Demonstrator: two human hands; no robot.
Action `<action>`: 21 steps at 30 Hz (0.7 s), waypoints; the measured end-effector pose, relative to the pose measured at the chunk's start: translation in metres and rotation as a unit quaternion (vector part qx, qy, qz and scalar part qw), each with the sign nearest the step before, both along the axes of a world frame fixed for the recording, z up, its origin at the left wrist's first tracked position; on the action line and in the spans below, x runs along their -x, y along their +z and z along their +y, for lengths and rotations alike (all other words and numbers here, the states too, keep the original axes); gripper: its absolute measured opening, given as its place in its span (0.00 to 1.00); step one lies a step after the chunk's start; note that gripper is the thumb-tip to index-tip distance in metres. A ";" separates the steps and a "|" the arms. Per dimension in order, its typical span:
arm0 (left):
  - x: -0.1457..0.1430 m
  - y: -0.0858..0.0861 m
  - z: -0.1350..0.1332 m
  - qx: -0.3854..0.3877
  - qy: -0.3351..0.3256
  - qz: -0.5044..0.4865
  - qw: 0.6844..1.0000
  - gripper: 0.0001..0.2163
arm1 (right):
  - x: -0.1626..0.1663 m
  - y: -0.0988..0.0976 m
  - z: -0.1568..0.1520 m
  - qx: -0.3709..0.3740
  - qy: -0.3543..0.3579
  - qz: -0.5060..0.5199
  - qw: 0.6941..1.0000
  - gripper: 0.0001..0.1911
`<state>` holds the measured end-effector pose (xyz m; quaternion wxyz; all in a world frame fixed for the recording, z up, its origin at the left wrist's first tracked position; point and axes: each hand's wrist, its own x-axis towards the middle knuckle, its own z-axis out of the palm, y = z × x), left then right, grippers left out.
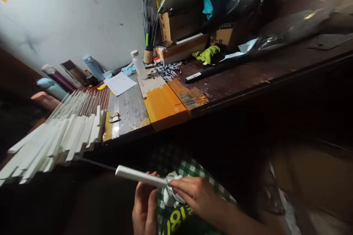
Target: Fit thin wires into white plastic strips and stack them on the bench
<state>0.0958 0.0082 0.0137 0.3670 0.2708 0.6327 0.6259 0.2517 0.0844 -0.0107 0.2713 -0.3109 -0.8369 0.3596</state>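
A white bar (138,175) lies slantwise over my lap, and a thin rod runs from its left end toward the table. My left hand (143,207) is closed around the middle of the bar from below, with the thumb in front and the fingertips behind. At the bar's right end, my right hand (197,194) pinches a crumpled white cloth (172,195) against it. Just how the cloth wraps the end is hidden by my fingers. Under both hands is a green checked apron (193,170) with yellow lettering.
Many similar white bars with thin rods (74,132) lie at the table's left edge. Bottles (56,77) stand behind them. A clear bottle (139,65), a paper sheet (120,83), small black-and-white sticks (168,70) and a black tube (202,74) occupy the table (234,80).
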 end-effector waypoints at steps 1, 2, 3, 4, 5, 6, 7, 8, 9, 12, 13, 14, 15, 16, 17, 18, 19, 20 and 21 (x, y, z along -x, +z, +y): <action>0.000 -0.002 0.001 0.021 -0.010 -0.061 0.998 0.20 | -0.003 -0.007 -0.010 0.034 0.008 -0.004 0.999 0.13; 0.002 -0.003 0.002 0.036 -0.015 -0.100 0.994 0.20 | -0.005 -0.014 -0.018 0.068 -0.002 -0.010 0.998 0.13; 0.006 -0.004 0.002 0.047 -0.018 -0.116 0.992 0.20 | -0.007 -0.021 -0.023 0.097 -0.034 -0.016 0.995 0.13; 0.011 -0.005 0.002 0.054 -0.021 -0.109 0.992 0.20 | -0.009 -0.027 -0.025 0.120 -0.078 -0.021 0.990 0.13; 0.016 -0.006 0.001 0.055 -0.030 -0.086 0.994 0.20 | -0.011 -0.035 -0.025 0.133 -0.124 -0.025 0.983 0.13; 0.022 -0.007 0.000 0.059 -0.044 -0.058 0.996 0.19 | -0.012 -0.042 -0.023 0.139 -0.163 -0.029 0.976 0.13; 0.028 -0.009 -0.002 0.067 -0.064 -0.029 0.995 0.18 | -0.011 -0.050 -0.021 0.144 -0.188 -0.031 0.971 0.14; 0.032 -0.012 -0.005 0.079 -0.089 -0.006 0.993 0.18 | -0.010 -0.057 -0.019 0.149 -0.203 -0.031 0.967 0.14; 0.035 -0.015 -0.008 0.093 -0.116 0.011 0.989 0.18 | -0.008 -0.064 -0.016 0.156 -0.210 -0.026 0.965 0.15; 0.040 -0.027 -0.017 0.129 -0.187 0.033 0.973 0.18 | 0.002 -0.079 -0.010 0.187 -0.213 0.020 0.959 0.09; 0.041 -0.031 -0.020 0.136 -0.206 0.039 0.968 0.18 | 0.004 -0.081 -0.008 0.204 -0.209 0.044 0.955 0.06; 0.042 -0.035 -0.022 0.142 -0.222 0.045 0.964 0.19 | 0.006 -0.081 -0.006 0.226 -0.205 0.071 0.950 0.05; 0.044 -0.039 -0.025 0.148 -0.237 0.050 0.959 0.19 | 0.006 -0.080 -0.004 0.254 -0.199 0.100 0.941 0.06; 0.046 -0.042 -0.027 0.155 -0.251 0.054 0.954 0.20 | 0.005 -0.078 -0.003 0.288 -0.194 0.129 0.929 0.08; 0.048 -0.044 -0.029 0.165 -0.263 0.056 0.949 0.20 | 0.002 -0.075 -0.001 0.325 -0.187 0.159 0.913 0.11; 0.050 -0.046 -0.031 0.174 -0.274 0.057 0.944 0.21 | 0.000 -0.071 0.001 0.363 -0.181 0.188 0.895 0.14; 0.052 -0.048 -0.032 0.184 -0.284 0.055 0.939 0.21 | -0.004 -0.067 0.002 0.399 -0.174 0.215 0.874 0.17; 0.054 -0.050 -0.033 0.192 -0.293 0.053 0.935 0.21 | -0.007 -0.062 0.002 0.432 -0.167 0.241 0.853 0.18; 0.055 -0.052 -0.034 0.199 -0.302 0.049 0.931 0.22 | -0.010 -0.057 0.002 0.460 -0.160 0.265 0.832 0.19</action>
